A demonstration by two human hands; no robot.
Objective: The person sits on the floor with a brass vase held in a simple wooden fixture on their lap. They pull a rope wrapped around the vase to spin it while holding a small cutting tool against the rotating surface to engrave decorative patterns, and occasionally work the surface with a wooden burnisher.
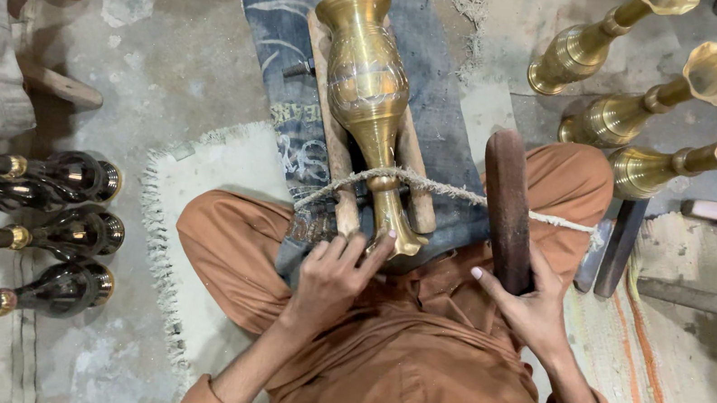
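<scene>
- Vase [370, 94] lies on wooden rails [331, 125] at 12 o'clock, roped down at the stem.
- I judge it heavy, stiff, slick brass; I'd grip the narrow stem.
- Left hand [333, 273] fingers the foot, half-open.
- Right hand [526, 309] clasps the mallet [508, 206] at 2 o'clock.

We see the engraved brass vase [369, 93] lying on two wooden sticks [336, 149], three fluted brass stands [663, 93] at two o'clock.
</scene>
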